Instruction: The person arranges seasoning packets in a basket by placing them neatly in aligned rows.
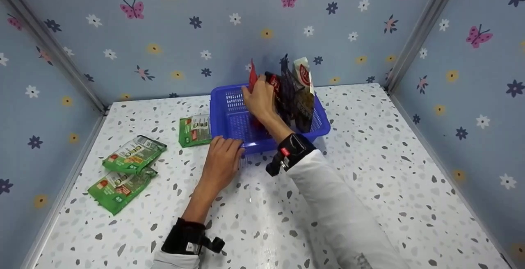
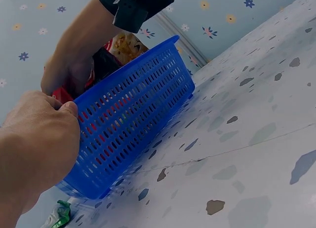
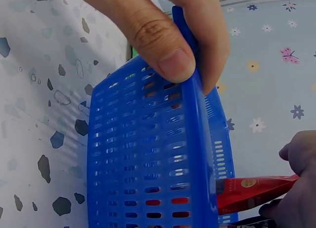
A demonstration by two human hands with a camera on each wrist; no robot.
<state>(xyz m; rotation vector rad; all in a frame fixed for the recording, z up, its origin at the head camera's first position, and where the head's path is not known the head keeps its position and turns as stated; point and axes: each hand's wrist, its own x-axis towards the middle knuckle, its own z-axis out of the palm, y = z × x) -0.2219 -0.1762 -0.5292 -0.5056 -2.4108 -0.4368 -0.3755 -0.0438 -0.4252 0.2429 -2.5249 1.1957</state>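
1. Pinches the rim of the blue basket (image 1: 262,146) at its near left corner with the left grip (image 1: 221,160) — closed on it, thumb against the outer wall, fingers over the edge.
2. Reaches into the basket with the right grip (image 1: 261,99), closed round the upper part of a red packet (image 3: 247,191).
3. Holds that packet inside the basket, tip above the rim, red showing through the mesh; cannot tell whether its base touches the bottom.
4. Has, standing to its right in the basket, a black packet (image 1: 273,81), a purple packet (image 1: 288,84) and a white-topped packet (image 1: 303,70).
5. Has, on the speckled tabletop (image 1: 369,150), one green packet (image 1: 192,131) just beside the basket's left side and two green packets (image 1: 134,154) farther left — one overlapping the other.
6. Wears black straps (image 1: 296,151) and pale sleeves (image 1: 340,203).
7. Faces a flowered wall (image 1: 238,39) behind the basket.
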